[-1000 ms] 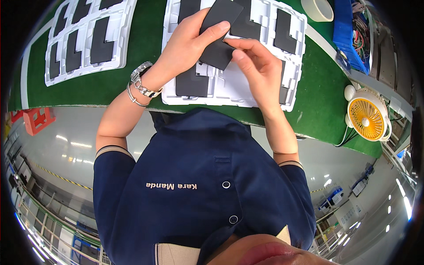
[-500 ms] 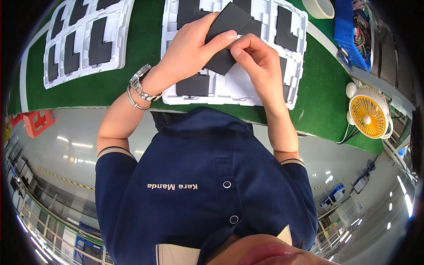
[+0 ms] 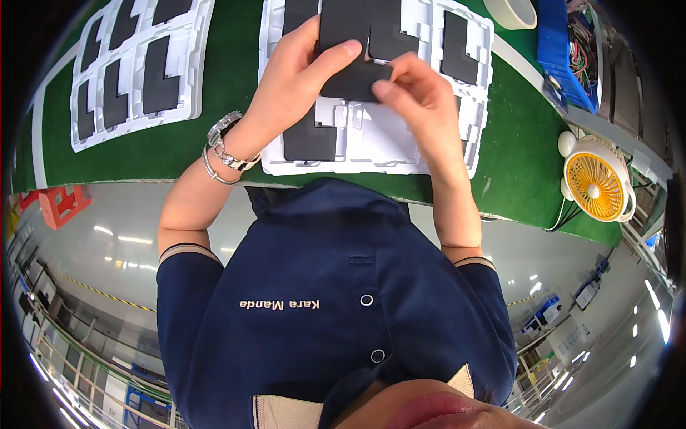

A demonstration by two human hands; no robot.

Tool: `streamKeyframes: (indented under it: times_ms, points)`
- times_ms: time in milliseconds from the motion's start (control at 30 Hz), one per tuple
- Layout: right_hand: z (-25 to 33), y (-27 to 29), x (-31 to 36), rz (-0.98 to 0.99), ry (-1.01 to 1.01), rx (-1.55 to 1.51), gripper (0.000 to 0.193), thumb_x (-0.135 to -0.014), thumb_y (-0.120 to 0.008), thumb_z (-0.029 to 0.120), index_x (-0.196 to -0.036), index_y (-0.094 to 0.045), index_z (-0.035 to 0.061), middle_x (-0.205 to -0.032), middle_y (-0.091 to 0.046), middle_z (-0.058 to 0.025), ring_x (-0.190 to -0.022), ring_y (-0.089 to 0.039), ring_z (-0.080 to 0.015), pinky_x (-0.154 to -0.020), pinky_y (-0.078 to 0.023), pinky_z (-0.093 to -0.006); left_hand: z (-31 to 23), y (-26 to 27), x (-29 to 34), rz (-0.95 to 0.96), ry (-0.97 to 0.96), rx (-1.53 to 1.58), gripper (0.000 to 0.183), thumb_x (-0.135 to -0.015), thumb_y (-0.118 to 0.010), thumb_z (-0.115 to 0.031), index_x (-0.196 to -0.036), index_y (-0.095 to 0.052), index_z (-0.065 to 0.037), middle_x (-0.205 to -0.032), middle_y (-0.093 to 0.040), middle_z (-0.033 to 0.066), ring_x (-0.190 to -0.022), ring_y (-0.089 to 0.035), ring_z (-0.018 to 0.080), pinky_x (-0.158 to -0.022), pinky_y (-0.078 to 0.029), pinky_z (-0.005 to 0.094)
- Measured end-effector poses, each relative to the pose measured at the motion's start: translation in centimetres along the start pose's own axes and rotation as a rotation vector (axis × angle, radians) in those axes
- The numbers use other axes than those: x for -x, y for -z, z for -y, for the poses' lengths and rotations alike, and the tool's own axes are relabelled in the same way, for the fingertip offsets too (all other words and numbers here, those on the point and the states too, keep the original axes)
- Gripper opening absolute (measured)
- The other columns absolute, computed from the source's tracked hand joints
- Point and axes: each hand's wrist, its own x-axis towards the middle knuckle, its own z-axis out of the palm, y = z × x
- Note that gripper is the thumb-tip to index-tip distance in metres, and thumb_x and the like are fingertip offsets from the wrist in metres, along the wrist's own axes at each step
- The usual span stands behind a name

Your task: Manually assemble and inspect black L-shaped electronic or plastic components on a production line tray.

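My left hand [image 3: 291,86] is closed on a flat black L-shaped piece [image 3: 349,82], its thumb lying across the top face. At the piece's right-hand corner, my right hand [image 3: 423,104] pinches with thumb and forefinger, slightly blurred. The piece is held over a white moulded tray [image 3: 389,146] directly before me. Similar black L-shaped pieces lie in the tray's pockets, one at the near left [image 3: 309,141] and one at the far right [image 3: 459,46]. A bare white pocket shows below my hands. The fingers under the held piece are hidden.
A second white tray [image 3: 194,61] with several black pieces lies on the green bench top [image 3: 136,161] to the left. At the right stand a small white-and-yellow fan [image 3: 594,187], a blue bin [image 3: 557,53] of wires and a cream roll [image 3: 516,12].
The held piece has turned from a slant to nearly straight. My left hand has shifted slightly left, while my right hand keeps to the piece's corner.
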Motion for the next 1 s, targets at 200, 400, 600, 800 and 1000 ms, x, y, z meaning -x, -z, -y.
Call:
streamKeyframes:
  times_ms: [200,400,600,800,1000]
  points:
    - [0.9,1.3,-0.2,-0.269,0.095,-0.176,0.005,-0.088,-0.061,0.004,-0.093,-0.061,0.0030,-0.077,-0.061,0.0030,-0.068,-0.052,-0.0024,-0.062,-0.040,-0.0174,-0.7,0.5,-0.5,0.241,0.165,0.144,0.029,-0.096,-0.054,-0.027,-0.105,-0.061,0.000,-0.098,-0.065,0.0044,-0.094,-0.060,0.0096,-0.084,-0.047,0.0246]
    - [0.7,-0.5,0.4,-0.134,0.041,0.020,0.014,-0.090,-0.064,0.009,-0.102,-0.065,0.0014,-0.076,-0.057,0.0053,-0.069,-0.051,-0.0027,-0.066,-0.042,-0.0178,0.6,-0.5,0.1,0.403,0.110,-0.217,0.034,-0.087,-0.071,-0.024,-0.103,-0.059,0.003,-0.067,-0.054,-0.0020,-0.061,-0.045,0.0026,-0.054,-0.037,0.0238]
    - [0.7,-0.6,0.3,-0.341,0.332,0.191,0.017,-0.090,-0.064,0.008,-0.105,-0.066,0.0001,-0.082,-0.063,-0.0030,-0.075,-0.058,-0.0095,-0.073,-0.048,-0.0241,-1.2,-0.2,-0.2,0.152,0.160,-0.111,0.034,-0.088,-0.069,-0.025,-0.105,-0.059,0.002,-0.072,-0.061,0.0006,-0.064,-0.055,0.0033,-0.055,-0.044,0.0216]
    - [0.4,-0.8,0.5,-0.354,0.482,0.437,0.018,-0.087,-0.066,0.003,-0.105,-0.066,-0.0017,-0.087,-0.067,-0.0083,-0.078,-0.064,-0.0144,-0.074,-0.051,-0.0268,-0.7,0.1,-0.2,0.120,0.123,-0.117,0.031,-0.088,-0.069,-0.025,-0.102,-0.060,0.001,-0.074,-0.063,0.0011,-0.066,-0.059,0.0047,-0.057,-0.046,0.0210]
    - [0.4,-1.2,0.8,-0.402,0.384,0.338,0.016,-0.086,-0.067,0.003,-0.102,-0.067,-0.0020,-0.087,-0.068,-0.0094,-0.078,-0.066,-0.0158,-0.073,-0.052,-0.0262,-0.9,-0.4,0.1,0.082,0.123,-0.081,0.030,-0.088,-0.069,-0.025,-0.099,-0.059,0.000,-0.075,-0.063,0.0012,-0.067,-0.059,0.0045,-0.057,-0.046,0.0210]
